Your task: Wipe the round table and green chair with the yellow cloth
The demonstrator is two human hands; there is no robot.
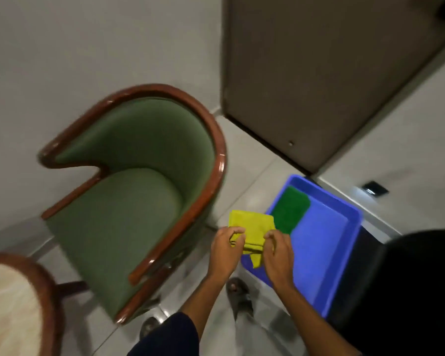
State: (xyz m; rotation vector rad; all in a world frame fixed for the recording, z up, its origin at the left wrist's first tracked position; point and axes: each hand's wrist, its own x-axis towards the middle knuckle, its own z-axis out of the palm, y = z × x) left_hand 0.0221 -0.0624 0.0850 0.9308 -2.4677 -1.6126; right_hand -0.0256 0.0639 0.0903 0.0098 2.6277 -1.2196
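The yellow cloth is folded and held in the air between both hands, just right of the green chair. My left hand pinches its left edge and my right hand pinches its right edge; a strip of cloth hangs down between them. The green chair, a tub chair with a curved red-brown wooden rim, stands to the left with its seat bare. A slice of the round table, pale top with a brown wooden rim, shows at the bottom left corner.
A blue plastic tub sits on the floor to the right with a green cloth lying in it. A dark round object fills the bottom right. A brown door stands behind, and my sandalled foot rests on pale floor tiles.
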